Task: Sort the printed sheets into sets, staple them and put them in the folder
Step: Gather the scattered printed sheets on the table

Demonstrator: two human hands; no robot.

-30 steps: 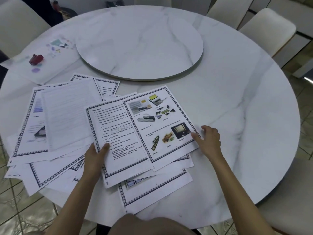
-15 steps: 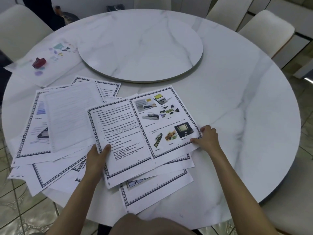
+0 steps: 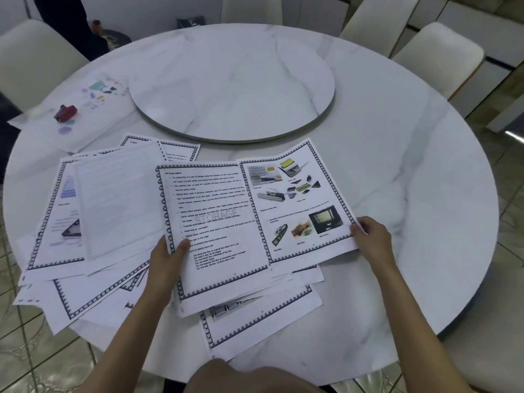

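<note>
Several printed sheets with dark patterned borders lie spread over the near left of the round marble table [image 3: 397, 177]. My left hand [image 3: 167, 258] grips the left edge of a text sheet marked STORAGE [image 3: 215, 228], thumb on top. My right hand [image 3: 371, 239] pinches the lower right corner of a sheet with colour pictures [image 3: 297, 202], which is lifted beside the text sheet. More loose sheets [image 3: 93, 208] fan out to the left and beneath. A small red stapler [image 3: 65, 112] rests on a translucent folder [image 3: 93, 117] at the far left.
A round marble turntable [image 3: 232, 80] fills the table's middle. White chairs [image 3: 436, 58] stand around the table. Some sheets [image 3: 37, 296] hang over the near left table edge above the tiled floor.
Both hands have lifted their sheets off the pile. The picture sheet has moved right and now lies beside the text sheet instead of overlapping it.
</note>
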